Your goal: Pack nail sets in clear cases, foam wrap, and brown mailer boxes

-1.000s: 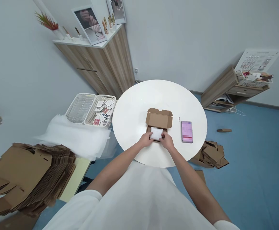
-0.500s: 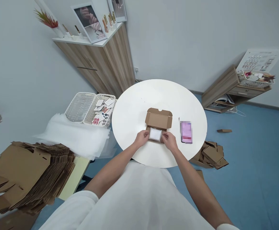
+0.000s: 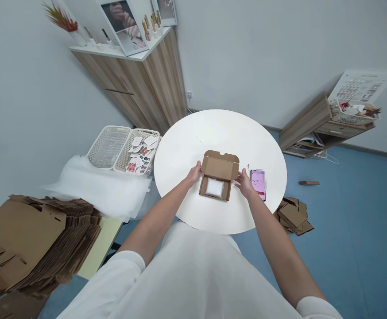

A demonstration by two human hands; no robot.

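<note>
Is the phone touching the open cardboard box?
Apart. The head view shows the right hand and bare white table between the phone and the box.

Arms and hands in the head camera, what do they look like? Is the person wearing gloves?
No gloves. The left hand and right hand are bare, with no watch or ring that can be made out. Both forearms are bare too. Short white sleeves cover the upper arms, part of a plain white top.
</note>
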